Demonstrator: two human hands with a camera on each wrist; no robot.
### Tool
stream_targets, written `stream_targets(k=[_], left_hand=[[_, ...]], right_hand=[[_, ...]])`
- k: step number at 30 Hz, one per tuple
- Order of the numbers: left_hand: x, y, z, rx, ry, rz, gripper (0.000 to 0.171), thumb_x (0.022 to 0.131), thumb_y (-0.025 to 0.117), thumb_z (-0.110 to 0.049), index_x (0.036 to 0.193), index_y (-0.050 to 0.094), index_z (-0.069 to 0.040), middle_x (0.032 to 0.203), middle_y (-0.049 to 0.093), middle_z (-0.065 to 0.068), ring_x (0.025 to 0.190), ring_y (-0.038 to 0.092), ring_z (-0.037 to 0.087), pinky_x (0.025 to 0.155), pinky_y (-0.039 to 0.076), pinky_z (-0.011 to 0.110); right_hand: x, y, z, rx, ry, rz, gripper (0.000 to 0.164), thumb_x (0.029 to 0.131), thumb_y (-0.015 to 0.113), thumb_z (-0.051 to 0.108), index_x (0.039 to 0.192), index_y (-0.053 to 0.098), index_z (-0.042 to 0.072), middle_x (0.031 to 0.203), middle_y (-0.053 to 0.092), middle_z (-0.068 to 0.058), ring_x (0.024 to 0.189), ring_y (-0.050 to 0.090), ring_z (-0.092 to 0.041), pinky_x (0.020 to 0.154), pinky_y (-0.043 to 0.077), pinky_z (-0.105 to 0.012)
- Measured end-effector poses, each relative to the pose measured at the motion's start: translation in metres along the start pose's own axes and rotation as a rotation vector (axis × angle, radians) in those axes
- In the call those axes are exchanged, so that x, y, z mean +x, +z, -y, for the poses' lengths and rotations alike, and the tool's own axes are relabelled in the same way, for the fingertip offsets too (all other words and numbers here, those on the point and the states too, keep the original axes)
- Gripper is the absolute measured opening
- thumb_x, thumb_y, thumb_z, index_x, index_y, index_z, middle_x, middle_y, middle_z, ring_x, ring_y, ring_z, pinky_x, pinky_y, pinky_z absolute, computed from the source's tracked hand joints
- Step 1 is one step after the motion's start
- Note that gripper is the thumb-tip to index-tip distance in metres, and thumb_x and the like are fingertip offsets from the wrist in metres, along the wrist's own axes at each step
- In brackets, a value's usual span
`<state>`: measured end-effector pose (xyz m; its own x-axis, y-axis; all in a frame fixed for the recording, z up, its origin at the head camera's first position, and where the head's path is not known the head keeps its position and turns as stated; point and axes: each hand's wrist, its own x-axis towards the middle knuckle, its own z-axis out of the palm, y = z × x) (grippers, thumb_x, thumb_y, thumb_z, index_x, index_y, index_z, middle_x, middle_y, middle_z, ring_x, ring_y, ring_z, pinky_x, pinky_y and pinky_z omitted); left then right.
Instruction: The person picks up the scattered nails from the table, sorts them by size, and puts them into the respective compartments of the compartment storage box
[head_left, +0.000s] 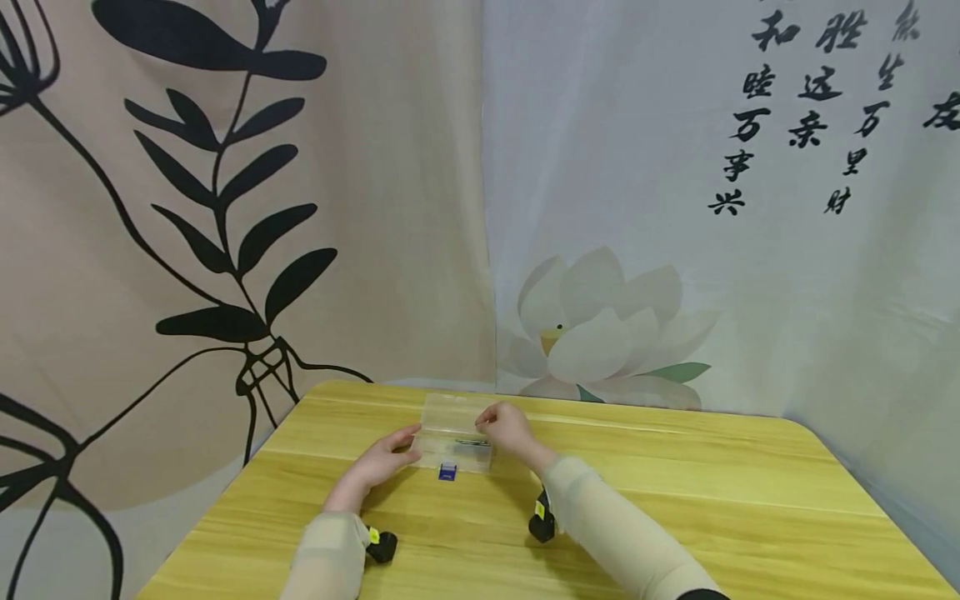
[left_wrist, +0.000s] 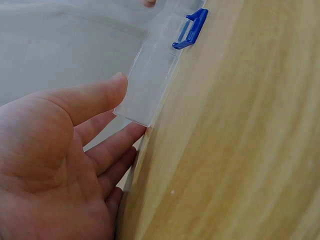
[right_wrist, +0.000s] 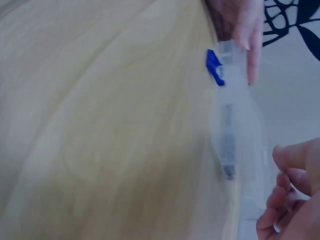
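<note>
A clear plastic box (head_left: 431,461) lies on the table with its clear lid (head_left: 447,412) raised at the back. Its blue latch (head_left: 447,472) hangs at the front edge. Inside, toward the right, are slim dark metallic pieces (head_left: 472,443). My left hand (head_left: 386,458) is at the box's left end, fingers fairly straight; in the left wrist view the thumb and index fingertip are right at its corner. Over the box's right side is my right hand (head_left: 510,429), thumb and index finger close together, other fingers curled. I cannot tell whether something small is between those fingertips.
The wood-grain table (head_left: 675,492) extends to both sides of the box. Behind its back edge hang curtains (head_left: 405,208) printed with dark leaves, a pale flower and written characters. A black wrist camera (head_left: 382,547) is strapped on the left sleeve, another (head_left: 542,525) on the right.
</note>
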<state>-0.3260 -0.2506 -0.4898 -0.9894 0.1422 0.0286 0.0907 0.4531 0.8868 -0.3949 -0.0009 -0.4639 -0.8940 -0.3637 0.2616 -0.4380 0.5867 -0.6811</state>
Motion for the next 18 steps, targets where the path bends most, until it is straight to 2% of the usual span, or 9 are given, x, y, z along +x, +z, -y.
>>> stream_targets(k=[11, 18], left_hand=[[0.000, 0.002, 0.000, -0.009, -0.026, -0.009, 0.055, 0.097, 0.060, -0.016, 0.148, 0.041, -0.008, 0.145, 0.040, 0.028, 0.134, 0.035, 0.045, 0.106, 0.028, 0.062], [0.000, 0.002, -0.001, 0.022, -0.014, -0.009, 0.055, 0.098, 0.059, -0.017, 0.148, 0.040, -0.007, 0.145, 0.039, 0.030, 0.133, 0.034, 0.047, 0.105, 0.029, 0.062]], right_hand=[[-0.014, -0.041, -0.021, 0.083, 0.024, -0.038, 0.014, 0.090, 0.066, 0.009, 0.094, 0.075, -0.001, 0.092, 0.070, -0.007, 0.081, 0.060, -0.018, 0.068, 0.050, -0.033], [-0.026, -0.063, -0.039, 0.156, 0.115, -0.034, 0.015, 0.092, 0.066, 0.009, 0.098, 0.074, -0.001, 0.093, 0.069, -0.004, 0.084, 0.062, -0.018, 0.073, 0.052, -0.036]])
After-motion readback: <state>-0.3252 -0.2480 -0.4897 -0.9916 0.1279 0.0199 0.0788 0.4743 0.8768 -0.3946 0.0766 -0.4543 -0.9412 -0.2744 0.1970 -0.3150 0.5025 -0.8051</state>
